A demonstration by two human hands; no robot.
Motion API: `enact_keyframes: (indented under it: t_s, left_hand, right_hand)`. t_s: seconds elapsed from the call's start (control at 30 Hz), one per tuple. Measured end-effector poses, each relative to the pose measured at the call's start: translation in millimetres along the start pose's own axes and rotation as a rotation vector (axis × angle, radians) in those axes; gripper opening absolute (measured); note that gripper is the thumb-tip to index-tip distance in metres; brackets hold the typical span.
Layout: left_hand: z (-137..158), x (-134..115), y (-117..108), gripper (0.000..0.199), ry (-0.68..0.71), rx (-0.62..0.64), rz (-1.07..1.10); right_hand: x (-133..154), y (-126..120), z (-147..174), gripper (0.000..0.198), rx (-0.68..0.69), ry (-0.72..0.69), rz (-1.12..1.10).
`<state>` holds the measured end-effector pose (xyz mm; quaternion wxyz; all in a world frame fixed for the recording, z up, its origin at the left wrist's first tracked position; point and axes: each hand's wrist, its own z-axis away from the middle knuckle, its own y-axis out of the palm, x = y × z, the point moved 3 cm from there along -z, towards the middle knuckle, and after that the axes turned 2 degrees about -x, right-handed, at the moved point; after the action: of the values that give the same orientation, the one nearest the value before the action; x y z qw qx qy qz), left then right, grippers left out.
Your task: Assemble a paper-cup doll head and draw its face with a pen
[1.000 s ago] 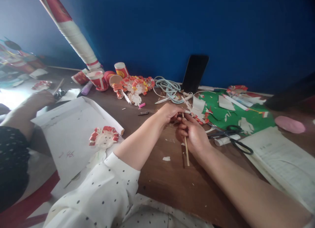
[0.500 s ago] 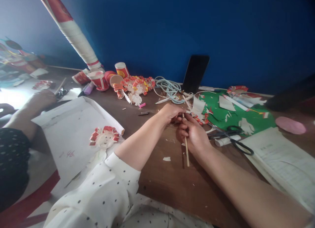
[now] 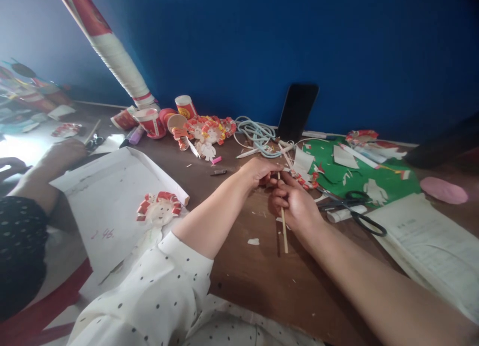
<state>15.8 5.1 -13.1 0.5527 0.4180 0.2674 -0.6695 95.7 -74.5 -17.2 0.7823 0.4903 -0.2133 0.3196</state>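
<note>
A thin pale wooden stick (image 3: 285, 236) slants down over the brown table, its upper end running in among my fingers. My right hand (image 3: 297, 204) is closed around its upper part. The fingers of my left hand (image 3: 264, 172) are bent and pressed together at the stick's top, against the right fingertips; what exactly they pinch there is partly hidden. Just beyond my right fingers lies a red-and-white paper piece (image 3: 309, 182), half covered by the hand. Black-handled scissors (image 3: 362, 220) rest right of my right wrist, by a white tube (image 3: 346, 214).
A black phone (image 3: 298, 111) leans on the blue wall, beside a coiled cable (image 3: 258, 134). Paper cups (image 3: 149, 122) and cut-out paper figures (image 3: 209, 131) stand left. Green paper (image 3: 329, 161) with scraps lies right. Another person's hand (image 3: 67, 154) is at far left, past a white sheet (image 3: 101, 201).
Both hands keep nearly the same place and hold, with only a slight shift of the right fingers. The stick stays where it was. The view has moved very slightly.
</note>
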Motion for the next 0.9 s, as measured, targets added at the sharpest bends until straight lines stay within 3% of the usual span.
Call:
enact_keyframes:
  t_s: [0.4, 0.9]
  left_hand:
    - [-7.5, -1.3, -3.1, 0.025, -0.051, 0.073, 0.115]
    - [-1.6, -3.5, -0.2, 0.027, 0.054, -0.033, 0.063]
  right_hand:
    - [3.3, 0.0, -0.6, 0.028, 0.043, -0.005, 0.006]
    - [1.7, -3.1, -2.0, 0.033, 0.003, -0.006, -0.048]
